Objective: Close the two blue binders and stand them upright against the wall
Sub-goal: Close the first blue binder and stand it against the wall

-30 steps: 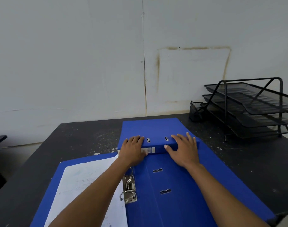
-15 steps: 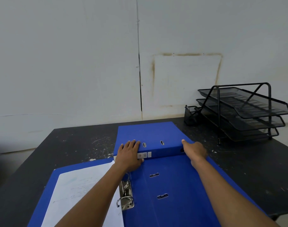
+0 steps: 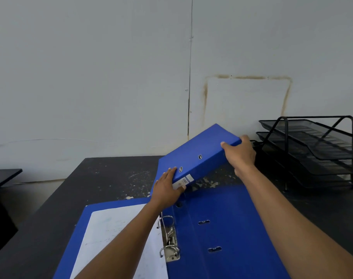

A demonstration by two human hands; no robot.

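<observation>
closed binder [image 3: 199, 152] tilted, off the table [image 3: 111, 178] near the far wall [image 3: 111, 77] | my left hand [image 3: 167, 188] clamps its near-left corner, my right hand [image 3: 240, 156] its right end | risk: it slips from my grip | open binder [image 3: 232, 228] lies near, holding paper [image 3: 119, 238] | mesh tray [image 3: 312, 141]: contents unclear

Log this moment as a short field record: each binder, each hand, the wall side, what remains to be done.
closed binder: shut, tilted, right end raised off the table
open binder: flat, near edge, rings exposed, paper on left half
left hand: grips closed binder's lower end
right hand: grips its raised end
wall side: mesh tray rack at right
remaining: stand closed binder; shut and stand the open one
</observation>
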